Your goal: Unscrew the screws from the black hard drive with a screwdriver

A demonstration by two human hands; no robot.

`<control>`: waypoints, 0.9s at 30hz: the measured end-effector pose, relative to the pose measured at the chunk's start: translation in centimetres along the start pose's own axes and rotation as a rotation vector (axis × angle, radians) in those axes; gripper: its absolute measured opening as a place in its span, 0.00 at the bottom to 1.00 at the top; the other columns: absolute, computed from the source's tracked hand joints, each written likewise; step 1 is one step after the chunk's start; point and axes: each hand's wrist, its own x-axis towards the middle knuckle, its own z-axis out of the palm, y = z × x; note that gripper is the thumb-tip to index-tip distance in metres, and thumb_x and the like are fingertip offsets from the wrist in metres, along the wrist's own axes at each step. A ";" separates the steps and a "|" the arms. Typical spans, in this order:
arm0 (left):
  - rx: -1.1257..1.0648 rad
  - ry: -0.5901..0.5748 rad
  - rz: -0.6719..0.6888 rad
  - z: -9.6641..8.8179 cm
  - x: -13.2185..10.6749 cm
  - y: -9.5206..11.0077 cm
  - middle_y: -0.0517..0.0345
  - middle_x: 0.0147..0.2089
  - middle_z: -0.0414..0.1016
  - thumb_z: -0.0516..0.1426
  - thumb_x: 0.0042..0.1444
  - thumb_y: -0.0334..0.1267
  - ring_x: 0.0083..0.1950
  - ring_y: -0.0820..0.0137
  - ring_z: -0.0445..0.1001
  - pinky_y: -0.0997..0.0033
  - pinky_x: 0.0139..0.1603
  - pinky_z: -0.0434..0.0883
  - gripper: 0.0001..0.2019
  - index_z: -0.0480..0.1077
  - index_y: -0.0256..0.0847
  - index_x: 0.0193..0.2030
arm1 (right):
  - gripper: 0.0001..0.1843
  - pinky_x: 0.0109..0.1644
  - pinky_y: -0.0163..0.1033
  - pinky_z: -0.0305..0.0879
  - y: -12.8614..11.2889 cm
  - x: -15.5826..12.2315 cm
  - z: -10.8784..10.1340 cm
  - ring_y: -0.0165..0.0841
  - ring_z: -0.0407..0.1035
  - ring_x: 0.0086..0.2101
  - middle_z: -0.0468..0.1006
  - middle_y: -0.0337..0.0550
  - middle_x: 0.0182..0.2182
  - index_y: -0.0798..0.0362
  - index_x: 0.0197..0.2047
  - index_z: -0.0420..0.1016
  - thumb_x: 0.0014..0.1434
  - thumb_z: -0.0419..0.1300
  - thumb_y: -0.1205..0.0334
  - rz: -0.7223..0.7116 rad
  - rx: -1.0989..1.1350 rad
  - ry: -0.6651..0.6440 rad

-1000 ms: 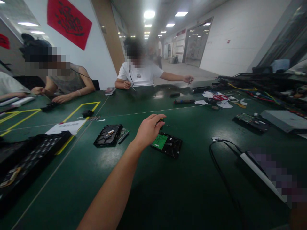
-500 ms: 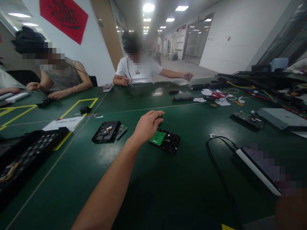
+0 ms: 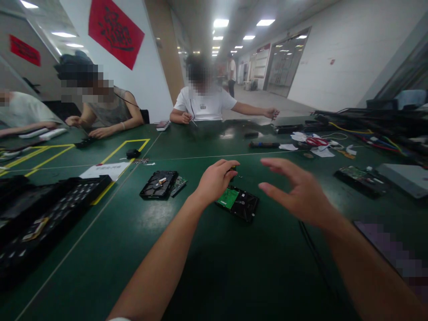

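Note:
My left hand is above the near-left side of a hard drive, its thumb and fingers closed round something small with a bit of yellow and black showing. What that is I cannot make out. The drive lies on the green table with its green circuit board facing up. To the right of it, my right hand hangs in the air, thumb and fingers spread, holding nothing. A second hard drive lies to the left, beside a loose circuit board.
Black trays stand on the left. Another drive and a grey box lie right, near a phone-like device and a black cable. Cables pile up at the far right. Two co-workers sit across the table.
My right hand has come up from the lower right, open, towards the hard drive. My left hand keeps its place over the drive. The whole view has shifted somewhat.

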 end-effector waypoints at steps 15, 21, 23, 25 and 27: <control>0.006 -0.012 -0.013 -0.4 0.1 0.0 0.51 0.53 0.81 0.57 0.70 0.35 0.52 0.62 0.80 0.60 0.55 0.76 0.15 0.75 0.44 0.60 | 0.50 0.71 0.68 0.56 2.9 -5.2 10.1 0.60 0.53 0.71 0.56 0.57 0.73 0.43 0.75 0.58 0.57 0.69 0.34 -0.032 -0.048 -0.347; 0.015 -0.007 -0.005 -0.2 0.0 -0.1 0.50 0.54 0.81 0.57 0.70 0.35 0.52 0.62 0.80 0.60 0.55 0.76 0.15 0.75 0.44 0.61 | 0.45 0.72 0.67 0.55 2.6 -4.9 10.4 0.58 0.53 0.71 0.57 0.59 0.72 0.45 0.74 0.60 0.61 0.66 0.35 -0.085 -0.058 -0.325; 0.014 -0.010 0.002 -0.2 0.0 -0.1 0.50 0.54 0.81 0.57 0.70 0.35 0.53 0.62 0.80 0.60 0.56 0.76 0.15 0.75 0.44 0.61 | 0.45 0.72 0.67 0.55 2.6 -4.9 10.4 0.58 0.53 0.71 0.57 0.60 0.72 0.46 0.75 0.60 0.62 0.65 0.35 -0.083 -0.062 -0.319; 0.010 -0.013 0.004 -0.2 0.0 -0.1 0.51 0.54 0.81 0.57 0.70 0.34 0.53 0.63 0.80 0.60 0.56 0.76 0.15 0.75 0.44 0.61 | 0.45 0.72 0.68 0.54 2.5 -4.9 10.5 0.59 0.51 0.72 0.56 0.59 0.73 0.45 0.75 0.60 0.62 0.65 0.36 -0.082 -0.077 -0.318; 0.013 -0.011 0.003 -0.3 0.0 0.0 0.51 0.54 0.81 0.57 0.70 0.34 0.53 0.63 0.80 0.61 0.56 0.76 0.15 0.75 0.45 0.61 | 0.44 0.72 0.69 0.53 2.4 -4.8 10.5 0.59 0.50 0.72 0.55 0.58 0.74 0.44 0.75 0.60 0.62 0.65 0.36 -0.089 -0.093 -0.322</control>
